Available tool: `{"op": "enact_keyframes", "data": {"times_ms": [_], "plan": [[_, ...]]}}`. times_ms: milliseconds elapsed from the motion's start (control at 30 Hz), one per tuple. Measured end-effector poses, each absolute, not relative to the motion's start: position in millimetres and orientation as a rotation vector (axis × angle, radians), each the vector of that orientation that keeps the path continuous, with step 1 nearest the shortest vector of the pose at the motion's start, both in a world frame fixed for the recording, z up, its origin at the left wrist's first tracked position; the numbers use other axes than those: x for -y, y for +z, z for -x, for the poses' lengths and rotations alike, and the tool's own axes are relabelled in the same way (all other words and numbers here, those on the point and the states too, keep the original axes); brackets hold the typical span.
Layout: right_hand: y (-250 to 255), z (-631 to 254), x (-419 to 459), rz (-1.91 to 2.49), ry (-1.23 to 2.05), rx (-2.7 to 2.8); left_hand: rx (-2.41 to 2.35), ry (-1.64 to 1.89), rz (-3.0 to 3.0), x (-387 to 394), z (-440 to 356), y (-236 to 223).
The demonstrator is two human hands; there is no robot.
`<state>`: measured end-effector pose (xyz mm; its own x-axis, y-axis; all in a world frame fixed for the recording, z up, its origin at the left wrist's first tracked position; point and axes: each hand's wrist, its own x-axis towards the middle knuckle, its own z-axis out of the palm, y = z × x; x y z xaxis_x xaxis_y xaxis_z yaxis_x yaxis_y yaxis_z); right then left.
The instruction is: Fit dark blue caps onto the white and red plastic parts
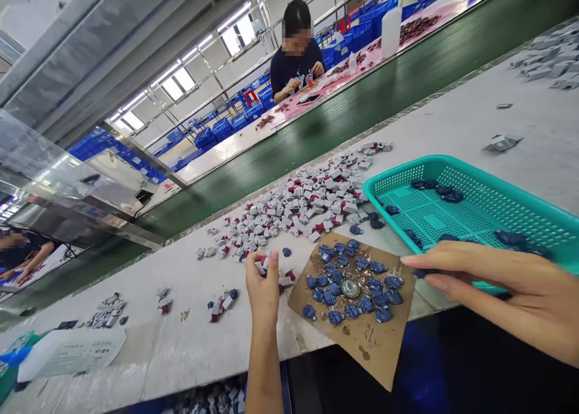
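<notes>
Pieces (pixel 365 305) on cardboard (pixel 384 352), beside left hand (pixel 264 287)

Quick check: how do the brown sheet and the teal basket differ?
The brown sheet is flat and unwalled; the teal basket has raised, perforated sides. The sheet carries many dark blue pieces around a round dish; the basket shows fewer, scattered dark pieces. Both hold small dark pieces.
</notes>
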<state>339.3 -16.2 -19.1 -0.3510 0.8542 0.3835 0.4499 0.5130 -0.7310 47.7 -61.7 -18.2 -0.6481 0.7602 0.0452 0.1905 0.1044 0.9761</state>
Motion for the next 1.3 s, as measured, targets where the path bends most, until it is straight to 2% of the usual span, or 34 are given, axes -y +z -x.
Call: {"op": "enact_keyframes", "data": {"times_ms": [133,233,400,500,700,1067,1300], "plan": [[-15.1,-309.0,18.2,0.831,0.907,2.100,-1.585,1.655,-0.644,82.3,-56.3,-10.6],[-25.7,-297.9,20.6,0.809,0.950,2.169,-1.409,1.788,-0.409,106.7,-67.4,-11.2],[-42.3,-285.3,20.8,0.779,0.698,2.344,-1.526,1.899,-0.077,133.4,-92.9,-33.2],[-46.7,-275.3,16.3,0.719,0.575,2.464,-1.441,2.026,0.069,135.4,-104.8,-43.1],[-53.5,-260.8,8.9,0.657,0.480,2.564,-1.214,2.009,0.113,133.6,-108.1,-38.4],[-60.9,-259.6,3.8,0.637,0.546,2.614,-1.271,1.860,0.019,135.4,-117.3,-46.8],[-46.6,-261.9,-1.5,0.593,0.863,2.610,-1.326,1.872,-0.048,134.0,-124.8,-44.3]]}}
